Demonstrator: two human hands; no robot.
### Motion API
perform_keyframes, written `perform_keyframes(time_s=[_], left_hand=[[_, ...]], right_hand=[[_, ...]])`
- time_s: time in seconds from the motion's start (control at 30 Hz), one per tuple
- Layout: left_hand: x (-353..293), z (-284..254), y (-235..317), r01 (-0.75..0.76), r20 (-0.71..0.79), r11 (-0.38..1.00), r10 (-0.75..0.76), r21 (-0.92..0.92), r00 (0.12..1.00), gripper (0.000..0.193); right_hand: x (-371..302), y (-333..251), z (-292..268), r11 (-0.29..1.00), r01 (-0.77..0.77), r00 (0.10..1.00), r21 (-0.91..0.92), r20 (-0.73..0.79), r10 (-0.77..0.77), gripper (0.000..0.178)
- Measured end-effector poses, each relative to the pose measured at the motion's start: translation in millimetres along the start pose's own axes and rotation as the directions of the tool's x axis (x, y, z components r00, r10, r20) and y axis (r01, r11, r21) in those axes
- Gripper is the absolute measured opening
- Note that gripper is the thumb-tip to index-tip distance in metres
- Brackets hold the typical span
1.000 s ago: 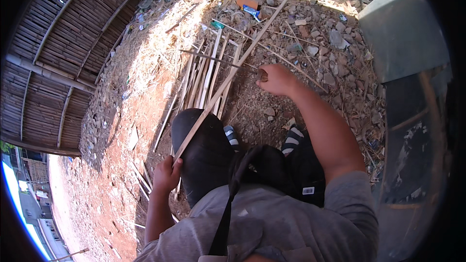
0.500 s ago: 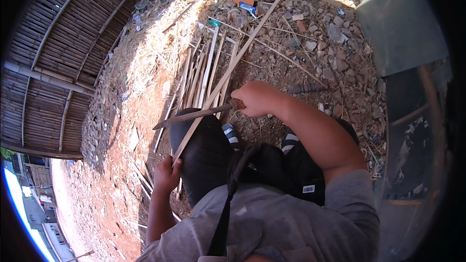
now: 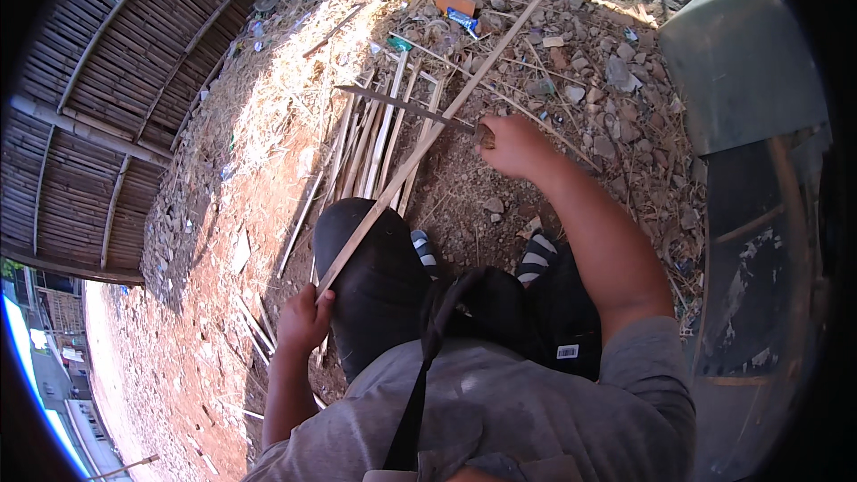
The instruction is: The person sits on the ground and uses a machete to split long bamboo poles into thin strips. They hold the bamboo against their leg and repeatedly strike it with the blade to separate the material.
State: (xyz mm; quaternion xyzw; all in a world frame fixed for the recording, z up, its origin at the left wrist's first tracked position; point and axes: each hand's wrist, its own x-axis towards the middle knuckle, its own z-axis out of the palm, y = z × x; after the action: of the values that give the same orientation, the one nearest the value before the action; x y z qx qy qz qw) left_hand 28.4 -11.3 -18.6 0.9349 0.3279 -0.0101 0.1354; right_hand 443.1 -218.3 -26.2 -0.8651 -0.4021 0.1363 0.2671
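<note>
My left hand (image 3: pixel 304 316) is closed round the near end of a long bamboo strip (image 3: pixel 384 198), which slants over my left knee and away to the far right. In my right hand (image 3: pixel 515 145) is the handle of a long-bladed machete (image 3: pixel 402 105). Its blade points left and lies across the strip, well beyond the knee; whether it touches cannot be made out. Beneath and beyond the strip, a bundle of cut bamboo strips (image 3: pixel 364 147) rests on the ground. My fingers hide most of the machete's handle.
Stones and rubble (image 3: pixel 616 116) cover the ground at the far right. A woven bamboo wall (image 3: pixel 98 45) stands at the left, and a grey panel (image 3: pixel 745 58) at the right. A few loose strips (image 3: pixel 254 326) lie beside my left hand.
My right hand has moved the machete away from me along the bamboo strip, from above the knee to well past it. The left hand keeps its hold in nearly the same place.
</note>
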Motion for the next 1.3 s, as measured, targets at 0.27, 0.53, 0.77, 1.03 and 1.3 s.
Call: perform_keyframes(time_s=[0.27,0.53,0.77,1.03,1.3], left_hand=[[4,-12,-2,-0.024,-0.016,0.998,0.025,0.059,1.000,0.047],[3,2,2,-0.004,-0.041,1.000,0.004,0.017,0.999,0.045],[5,0,-2,-0.044,-0.044,0.998,0.046,0.054,0.998,0.044],[3,5,-6,-0.043,-0.066,0.999,0.045,0.019,0.997,0.043],[5,0,0,-0.024,-0.057,0.999,0.026,0.037,0.998,0.045]], right_hand=[[-11,-27,19,0.956,0.263,0.956,-0.134,0.168,-0.239,0.024],[-7,-9,11,0.993,0.110,0.994,0.041,0.018,-0.111,0.023],[-19,-40,24,0.964,0.244,0.957,-0.110,0.186,-0.221,0.017],[5,2,14,0.992,0.124,0.987,-0.011,0.102,-0.122,0.027],[0,7,13,0.994,0.105,0.989,0.018,0.101,-0.106,0.027]])
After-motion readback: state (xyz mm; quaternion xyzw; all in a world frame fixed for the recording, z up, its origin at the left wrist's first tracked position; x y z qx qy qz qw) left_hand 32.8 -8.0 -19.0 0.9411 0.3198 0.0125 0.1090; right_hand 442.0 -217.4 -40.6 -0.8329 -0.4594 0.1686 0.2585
